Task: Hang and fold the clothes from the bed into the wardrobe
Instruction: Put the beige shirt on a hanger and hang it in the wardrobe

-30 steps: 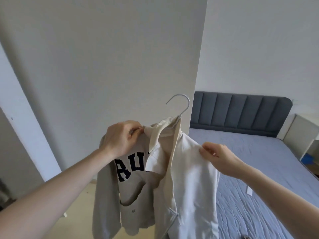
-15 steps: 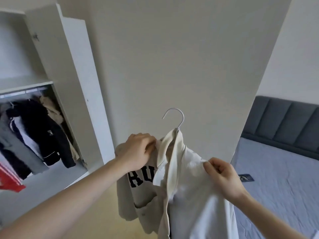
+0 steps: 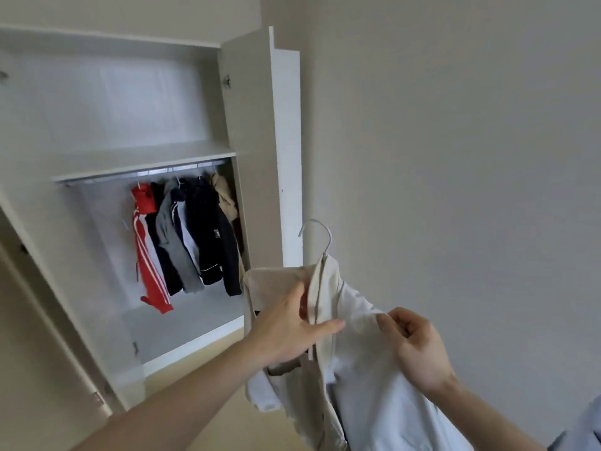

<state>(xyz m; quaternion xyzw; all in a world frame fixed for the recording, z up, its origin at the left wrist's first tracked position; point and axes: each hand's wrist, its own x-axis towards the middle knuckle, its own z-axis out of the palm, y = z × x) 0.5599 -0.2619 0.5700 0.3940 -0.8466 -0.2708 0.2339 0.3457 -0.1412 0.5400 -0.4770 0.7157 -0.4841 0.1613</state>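
Note:
A cream jacket [image 3: 328,278] with a white lining hangs on a grey metal hanger [image 3: 320,227] in front of me, low and right of centre. My left hand [image 3: 292,327] lies against the jacket's front just below the collar, fingers stretched out straight and thumb up. My right hand [image 3: 416,346] pinches the jacket's white shoulder fabric. The open white wardrobe [image 3: 146,154] stands to the left, its rail [image 3: 182,168] under a shelf.
On the rail hang several garments, among them a red striped one [image 3: 146,249], a grey one [image 3: 172,242] and a black jacket [image 3: 211,236], leaving bare rail at the left. The open wardrobe door [image 3: 286,141] stands just behind the hanger hook. A blue-grey bed corner [image 3: 585,424] shows at bottom right.
My view has swung left from the bed to the open wardrobe. The jacket came along, and my left hand went from gripping the collar to straight fingers.

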